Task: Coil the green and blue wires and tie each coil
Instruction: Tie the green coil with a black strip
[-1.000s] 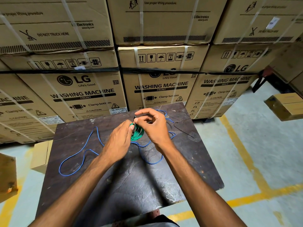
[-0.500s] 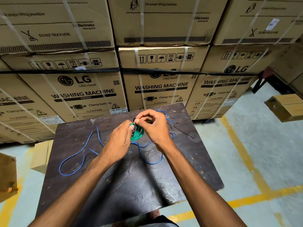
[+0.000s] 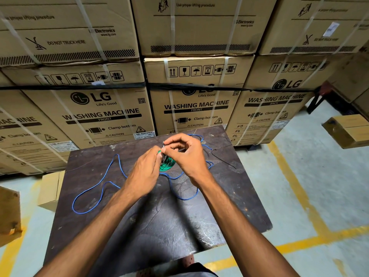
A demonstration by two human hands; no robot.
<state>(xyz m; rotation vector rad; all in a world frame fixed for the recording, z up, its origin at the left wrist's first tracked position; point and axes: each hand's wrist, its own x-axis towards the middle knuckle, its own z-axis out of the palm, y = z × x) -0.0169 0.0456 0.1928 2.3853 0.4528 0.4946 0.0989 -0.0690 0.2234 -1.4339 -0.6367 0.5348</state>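
Observation:
A small green wire coil (image 3: 167, 165) is held between both hands above the dark table (image 3: 163, 222). My left hand (image 3: 144, 176) grips the coil's left side. My right hand (image 3: 186, 156) pinches a thin black tie (image 3: 163, 149) that stands upright against the coil. The blue wire (image 3: 95, 194) lies loose and uncoiled on the table, looping out to the left and passing under my hands to the right. A second black tie (image 3: 224, 159) lies on the table to the right of my right hand.
Stacked cardboard washing-machine boxes (image 3: 195, 100) form a wall right behind the table. A small box (image 3: 51, 188) sits on the floor at the left, another box (image 3: 348, 129) at the right. Yellow lines (image 3: 299, 196) mark the grey floor.
My right hand's fingers have shifted slightly on the black tie at the coil's top. The coil, left hand and blue wire stay in place.

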